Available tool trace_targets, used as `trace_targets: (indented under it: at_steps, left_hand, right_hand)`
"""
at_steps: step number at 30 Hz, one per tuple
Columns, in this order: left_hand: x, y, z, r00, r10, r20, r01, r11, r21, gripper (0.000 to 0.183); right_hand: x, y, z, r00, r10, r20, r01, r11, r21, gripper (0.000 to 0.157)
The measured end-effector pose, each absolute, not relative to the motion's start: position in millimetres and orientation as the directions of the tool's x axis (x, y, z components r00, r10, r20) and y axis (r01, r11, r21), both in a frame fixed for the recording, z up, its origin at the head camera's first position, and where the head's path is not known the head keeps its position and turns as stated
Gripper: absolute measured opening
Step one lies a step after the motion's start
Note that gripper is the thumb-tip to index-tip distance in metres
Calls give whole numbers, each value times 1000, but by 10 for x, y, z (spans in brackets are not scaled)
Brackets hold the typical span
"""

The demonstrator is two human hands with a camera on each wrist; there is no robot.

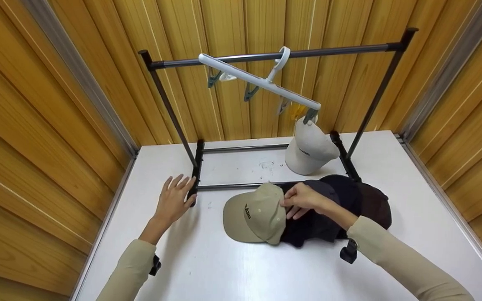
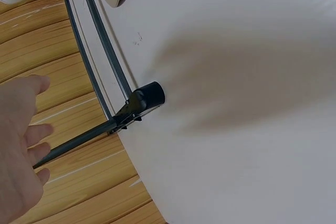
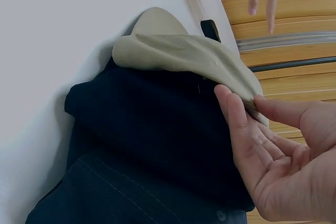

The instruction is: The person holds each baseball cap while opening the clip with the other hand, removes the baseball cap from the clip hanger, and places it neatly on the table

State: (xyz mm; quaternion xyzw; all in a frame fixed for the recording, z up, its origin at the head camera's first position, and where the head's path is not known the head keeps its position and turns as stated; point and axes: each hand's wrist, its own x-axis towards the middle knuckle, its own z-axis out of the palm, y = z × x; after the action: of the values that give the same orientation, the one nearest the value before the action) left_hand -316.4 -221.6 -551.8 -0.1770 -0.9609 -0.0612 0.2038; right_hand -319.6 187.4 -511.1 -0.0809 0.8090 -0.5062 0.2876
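Note:
My right hand (image 1: 303, 198) pinches the back edge of a tan baseball cap (image 1: 255, 217) between thumb and fingers; its brim points left and dark lettering shows on its front. In the right wrist view the thumb lies on the outside of the tan fabric (image 3: 199, 56), with fingers at the inner side. Dark caps (image 1: 329, 200) lie overlapped in a row to the right of the tan one, under my right hand. My left hand (image 1: 174, 200), fingers spread and holding nothing, hovers near the left foot of a black metal rack (image 1: 197, 171).
A white hanger (image 1: 262, 81) with grey-green clips hangs tilted from the rack's top bar (image 1: 337, 51). A pale cap (image 1: 312, 146) dangles from its lower right clip. The white table (image 1: 216, 271) meets wood-patterned walls (image 1: 36, 125) at the sides and back.

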Motion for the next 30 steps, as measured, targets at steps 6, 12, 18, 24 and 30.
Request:
trace_targets:
  at_steps: [6,12,18,24,30]
  left_hand:
    - [-3176,-2159,-5524,-824,350,447,391,920,1,46]
    - [-3230,-2122,-5491,-845,325,425,386,920,64,61]
    - [-3276,-2133,-5456,-861,311,404,372,925,82,68]
    - [-3316,-2109,-5397,-869,321,377,371,926,67,67]
    - [-3422,-1985,-5306,-859,347,377,399,915,66,67]
  right_hand:
    - [-3188,1887,-5097,-828,-421,-371,147,475,-868,20]
    - [-3175,1926,-5062,-857,-384,-344,123,496,-860,19]
    - [-3180,1955,-5054,-870,-376,-320,94,511,-855,20]
    - [-3166,1955,-5059,-885,-355,-301,70,538,-840,21]
    - [-3098,1959,-5063,-903,-345,-256,8,583,-813,20]
